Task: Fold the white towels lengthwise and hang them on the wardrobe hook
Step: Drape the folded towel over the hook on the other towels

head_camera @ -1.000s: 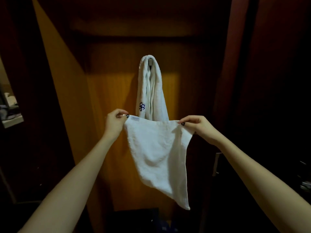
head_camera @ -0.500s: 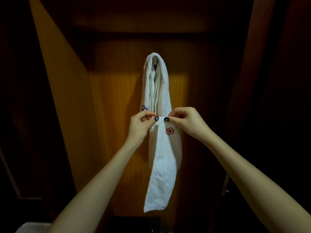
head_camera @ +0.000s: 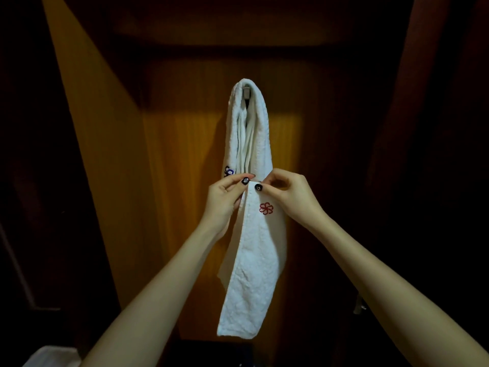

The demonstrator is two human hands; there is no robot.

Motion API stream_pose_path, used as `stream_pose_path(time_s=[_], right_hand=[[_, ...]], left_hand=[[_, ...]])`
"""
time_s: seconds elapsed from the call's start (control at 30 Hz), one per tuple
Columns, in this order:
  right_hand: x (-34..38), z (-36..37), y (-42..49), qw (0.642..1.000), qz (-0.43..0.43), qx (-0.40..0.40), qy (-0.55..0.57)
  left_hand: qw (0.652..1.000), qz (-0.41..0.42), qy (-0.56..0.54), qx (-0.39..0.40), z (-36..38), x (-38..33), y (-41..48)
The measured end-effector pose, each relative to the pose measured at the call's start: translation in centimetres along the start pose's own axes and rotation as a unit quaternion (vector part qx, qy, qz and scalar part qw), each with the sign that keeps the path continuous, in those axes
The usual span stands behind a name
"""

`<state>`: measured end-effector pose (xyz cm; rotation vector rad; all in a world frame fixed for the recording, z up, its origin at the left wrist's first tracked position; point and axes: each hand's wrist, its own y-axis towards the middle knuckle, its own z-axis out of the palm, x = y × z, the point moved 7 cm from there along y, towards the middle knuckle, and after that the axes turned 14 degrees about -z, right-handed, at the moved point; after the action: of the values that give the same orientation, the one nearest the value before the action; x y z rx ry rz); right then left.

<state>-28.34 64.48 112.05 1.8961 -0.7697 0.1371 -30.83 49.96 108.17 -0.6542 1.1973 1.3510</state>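
Note:
A white towel with a blue emblem (head_camera: 248,133) hangs draped over the metal hook (head_camera: 246,92) on the wardrobe's back panel. In front of it and lower, a second white towel with a red flower emblem (head_camera: 258,260) hangs as a long narrow strip, folded lengthwise. My left hand (head_camera: 225,198) pinches its top left corner and my right hand (head_camera: 292,197) pinches its top right corner. The two hands almost touch, just below the hanging towel's lower end.
The wardrobe's orange wooden side wall (head_camera: 105,154) runs along the left, and a dark door (head_camera: 436,128) stands at the right with a metal handle (head_camera: 358,305). A pale object (head_camera: 53,356) lies at the bottom left. A dark object sits on the wardrobe floor.
One second ago the towel was spread wide between my hands. They came together, folding it into a narrow strip, and the red emblem now faces me. Since half a second ago little has moved.

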Motion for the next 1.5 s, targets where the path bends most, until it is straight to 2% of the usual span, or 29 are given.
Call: stream_pose_path(time_s=[0.2,0.37,0.6,0.8,0.93,1.1,1.17,1.27,1.43,1.5], right_hand=[[-0.3,0.1,0.2,0.998,-0.003,-0.061,-0.006],[-0.2,0.2,0.5,0.994,-0.040,-0.089,-0.045],[-0.9,-0.3,0.4,0.996,-0.045,-0.072,0.016],[-1.2,-0.4,0.0,0.995,-0.025,-0.094,0.018],[-1.1,-0.3,0.1,0.998,-0.013,-0.056,0.025],[-3.3,-1.3,-1.3,0.996,0.070,0.061,-0.015],[-4.0,-1.7,-2.0,0.992,0.092,0.080,-0.019],[-3.6,-2.4,-2.2,0.995,0.082,0.044,-0.042],[-1.0,-4.3,0.1,0.991,-0.018,-0.120,-0.059],[-1.5,-3.9,0.9,0.988,0.025,-0.109,-0.107]], left_hand=[[1.000,0.000,-0.012,0.014,0.3,0.3,0.0],[0.994,0.044,0.100,0.008,0.1,0.5,0.1],[0.995,0.068,0.075,0.009,0.2,-0.3,0.7],[0.997,0.067,0.042,0.020,0.7,0.3,1.2],[0.995,0.085,0.050,0.003,0.1,0.3,1.8],[0.997,0.056,-0.021,-0.045,-2.8,-0.1,3.3],[0.997,0.051,-0.012,-0.057,-3.9,-0.2,3.7],[0.994,0.058,0.063,-0.064,-4.5,-0.2,3.4],[0.987,0.133,0.067,-0.060,-4.6,-2.6,2.9],[0.984,0.106,0.121,-0.082,-4.0,-2.3,3.4]])
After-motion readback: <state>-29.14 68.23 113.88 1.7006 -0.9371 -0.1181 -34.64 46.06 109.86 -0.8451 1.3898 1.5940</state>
